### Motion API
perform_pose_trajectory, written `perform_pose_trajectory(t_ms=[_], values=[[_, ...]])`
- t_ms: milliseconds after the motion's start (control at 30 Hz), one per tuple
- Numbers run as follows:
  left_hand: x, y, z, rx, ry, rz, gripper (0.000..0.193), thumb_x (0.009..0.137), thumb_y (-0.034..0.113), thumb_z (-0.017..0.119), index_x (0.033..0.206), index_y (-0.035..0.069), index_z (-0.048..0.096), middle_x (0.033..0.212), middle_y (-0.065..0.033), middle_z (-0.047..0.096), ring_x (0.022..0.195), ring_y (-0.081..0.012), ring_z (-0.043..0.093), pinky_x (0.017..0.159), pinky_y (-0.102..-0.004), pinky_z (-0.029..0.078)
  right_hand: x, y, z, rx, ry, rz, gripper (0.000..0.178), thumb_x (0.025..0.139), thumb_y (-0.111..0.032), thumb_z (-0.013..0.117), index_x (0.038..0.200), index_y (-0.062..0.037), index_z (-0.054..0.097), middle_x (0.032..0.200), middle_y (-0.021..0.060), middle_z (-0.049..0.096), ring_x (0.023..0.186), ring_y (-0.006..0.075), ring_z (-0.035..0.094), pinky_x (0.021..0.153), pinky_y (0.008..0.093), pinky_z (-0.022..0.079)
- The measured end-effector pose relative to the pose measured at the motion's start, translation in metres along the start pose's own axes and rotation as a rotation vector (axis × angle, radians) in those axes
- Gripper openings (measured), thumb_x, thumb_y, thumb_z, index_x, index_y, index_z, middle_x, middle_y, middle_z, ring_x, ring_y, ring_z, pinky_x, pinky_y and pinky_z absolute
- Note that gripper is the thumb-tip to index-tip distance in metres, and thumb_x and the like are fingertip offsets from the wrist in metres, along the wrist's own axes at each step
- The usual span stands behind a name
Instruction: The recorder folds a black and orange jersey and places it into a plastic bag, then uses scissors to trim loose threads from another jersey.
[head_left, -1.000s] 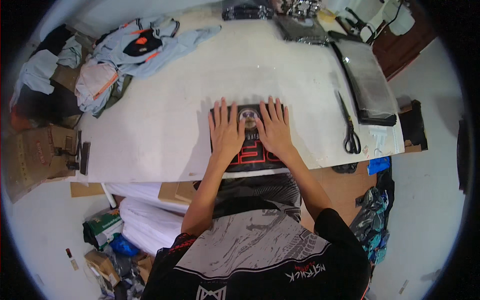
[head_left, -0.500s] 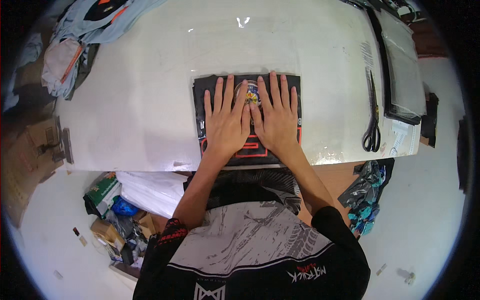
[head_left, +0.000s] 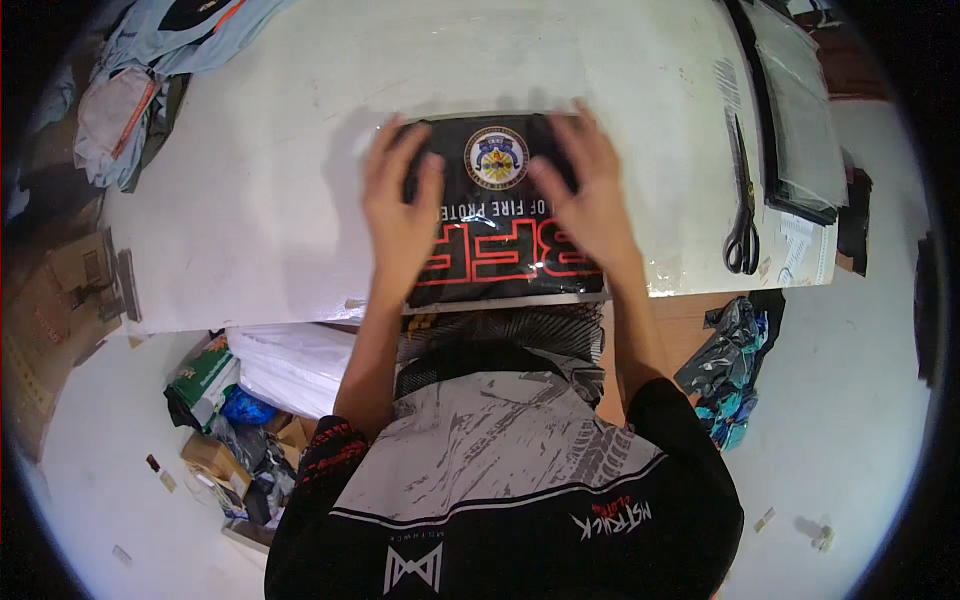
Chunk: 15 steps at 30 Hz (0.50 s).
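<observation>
— So, where are our hands?
— Our left hand (head_left: 402, 215) and right hand (head_left: 590, 195) lie flat, fingers spread, clamping nothing, on the bagged black shirt (head_left: 500, 225) at centre frame, near the white tabletop's (head_left: 260, 200) lower edge. Scissors (head_left: 742, 215) sit right.

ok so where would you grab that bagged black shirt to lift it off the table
Probably by its two short side edges, one hand from each side. The folded black shirt in its clear bag lies flat on the white table, so there is little to pinch on top. The left hand and right hand already rest spread near those sides, and the near edge reaches the table's rim.
</observation>
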<state>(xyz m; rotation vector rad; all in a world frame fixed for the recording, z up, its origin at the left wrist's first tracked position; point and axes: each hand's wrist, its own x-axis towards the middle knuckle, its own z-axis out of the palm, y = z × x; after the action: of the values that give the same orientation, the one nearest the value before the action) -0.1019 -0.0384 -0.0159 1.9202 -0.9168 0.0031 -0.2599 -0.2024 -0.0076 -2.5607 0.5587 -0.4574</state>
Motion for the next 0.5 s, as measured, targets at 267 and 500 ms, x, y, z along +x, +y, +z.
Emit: perform_pose_trajectory(t_ms=[267, 500], values=[[0.068, -0.060, -0.049, -0.391, -0.301, -0.683, 0.032, 0.088, 0.022, 0.069, 0.111, 0.001, 0.066, 0.093, -0.0025, 0.070, 0.074, -0.0095, 0.059, 0.058, -0.0238, 0.042, 0.052, 0.069, -0.037, 0.896, -0.126, 0.722, 0.048, 0.084, -0.029, 0.074, 0.121, -0.0022, 0.060, 0.097, 0.0027, 0.066, 0.080, 0.0096, 0.061, 0.074, 0.0307, 0.051], [0.090, -0.058, -0.046, -0.291, -0.568, -0.696, 0.021, 0.085, 0.017, 0.071, 0.099, 0.002, 0.070, 0.077, -0.0005, 0.065, 0.067, -0.0079, 0.057, 0.052, -0.0228, 0.037, 0.062, 0.088, -0.046, 0.803, -0.386, 0.633, 0.024, 0.090, -0.025, 0.067, 0.108, -0.0091, 0.069, 0.094, -0.0015, 0.069, 0.080, 0.0072, 0.060, 0.074, 0.0247, 0.048]])
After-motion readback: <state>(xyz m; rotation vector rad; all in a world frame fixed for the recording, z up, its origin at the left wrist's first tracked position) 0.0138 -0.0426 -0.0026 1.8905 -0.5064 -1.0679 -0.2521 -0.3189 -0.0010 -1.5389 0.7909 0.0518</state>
